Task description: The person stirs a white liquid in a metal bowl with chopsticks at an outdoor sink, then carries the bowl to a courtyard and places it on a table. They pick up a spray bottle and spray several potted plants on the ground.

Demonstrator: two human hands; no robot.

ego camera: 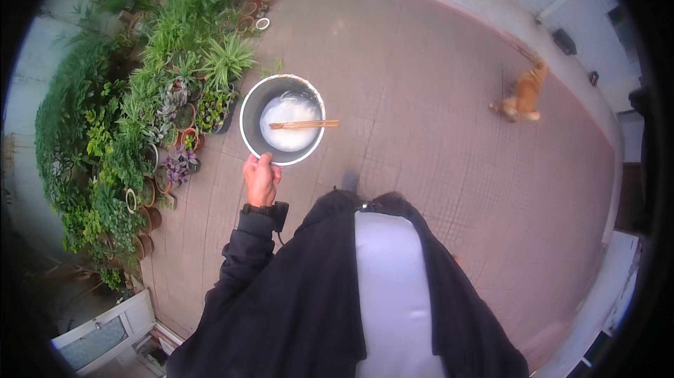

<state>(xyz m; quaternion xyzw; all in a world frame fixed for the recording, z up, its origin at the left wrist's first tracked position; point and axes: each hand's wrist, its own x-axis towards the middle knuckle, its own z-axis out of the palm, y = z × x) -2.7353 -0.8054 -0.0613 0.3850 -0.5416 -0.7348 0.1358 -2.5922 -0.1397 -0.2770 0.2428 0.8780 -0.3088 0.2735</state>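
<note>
My left hand grips the near rim of a round grey metal pot, with the thumb over the edge. The pot is held out in front of my body, above the paved ground. Inside it lies a white mass; I cannot tell what it is. A few thin wooden sticks, like chopsticks, reach from over the white mass across the right rim. A dark watch-like band and a black device are at my left wrist. My right hand is out of view.
Potted plants crowd the left side, along a wall. On the reddish paving at the right stands an orange-brown dog. A pale wall borders the far side. A white door stands at the lower left.
</note>
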